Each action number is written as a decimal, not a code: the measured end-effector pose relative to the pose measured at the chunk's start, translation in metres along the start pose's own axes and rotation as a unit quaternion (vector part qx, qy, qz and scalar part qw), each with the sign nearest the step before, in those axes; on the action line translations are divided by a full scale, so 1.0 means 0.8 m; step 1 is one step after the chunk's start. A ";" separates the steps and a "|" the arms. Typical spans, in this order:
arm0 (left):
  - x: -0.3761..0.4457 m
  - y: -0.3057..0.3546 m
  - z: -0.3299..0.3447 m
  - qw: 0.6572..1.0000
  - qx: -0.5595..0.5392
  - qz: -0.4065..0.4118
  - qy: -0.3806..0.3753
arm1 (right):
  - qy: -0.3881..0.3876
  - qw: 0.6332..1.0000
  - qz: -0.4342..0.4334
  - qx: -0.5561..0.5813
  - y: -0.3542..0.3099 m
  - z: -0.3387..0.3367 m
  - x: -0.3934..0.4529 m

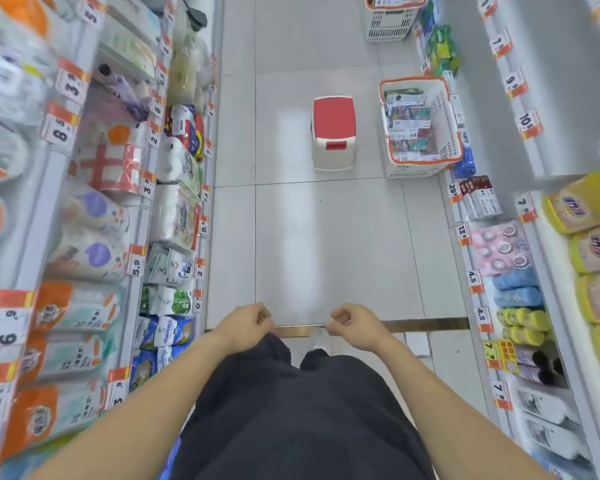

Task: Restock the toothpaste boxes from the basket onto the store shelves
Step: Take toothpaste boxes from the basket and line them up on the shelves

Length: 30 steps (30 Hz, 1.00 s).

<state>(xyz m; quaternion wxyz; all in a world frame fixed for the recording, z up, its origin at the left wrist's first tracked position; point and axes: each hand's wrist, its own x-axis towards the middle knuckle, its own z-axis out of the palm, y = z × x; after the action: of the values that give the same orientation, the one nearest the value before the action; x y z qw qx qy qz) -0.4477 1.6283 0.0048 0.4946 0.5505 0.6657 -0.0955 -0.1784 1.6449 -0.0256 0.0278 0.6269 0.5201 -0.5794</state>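
1. Toothpaste boxes (409,129): flat cardboard cartons, stacked in rows inside the basket (445,123), well ahead of the person, on the floor by the right-hand shelves (548,109).
2. Basket: white plastic, slotted walls, orange rim, rectangular. About full.
3. Second basket (390,20) farther down the aisle, same type; contents too cut off to tell.
4. Step stool (333,131): white plastic body, red top, boxy, just left of the basket, not touching it.
5. Left hand (245,325) and right hand (354,325): low in front of the body, apart, fingers curled in. Grip holds nothing, both hands.
6. Floor (326,244): glossy pale tiles, metal strip across near the hands.
7. Left shelves (94,216): soft plastic-wrapped packs. Right near shelf: yellow packs (593,247).
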 end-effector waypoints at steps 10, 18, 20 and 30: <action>0.206 0.034 -0.237 0.999 -0.034 0.010 -0.004 | 0.028 0.999 0.015 -0.004 -0.195 -0.140 0.218; 0.341 0.066 -0.457 0.999 0.001 0.024 -0.023 | 0.041 0.999 0.022 0.022 -0.372 -0.239 0.358; 0.376 0.078 -0.502 0.999 0.011 0.019 -0.035 | 0.054 0.997 0.017 0.049 -0.410 -0.263 0.390; 0.577 0.168 -0.711 0.996 0.063 -0.003 -0.056 | 0.032 0.998 0.033 0.045 -0.535 -0.405 0.603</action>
<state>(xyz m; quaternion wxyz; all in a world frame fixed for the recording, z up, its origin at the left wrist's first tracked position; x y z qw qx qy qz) -0.6072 2.3561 -0.0114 0.4950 0.5723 0.6314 -0.1698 -0.3479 2.3464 -0.0409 0.0024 0.6626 0.4729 -0.5808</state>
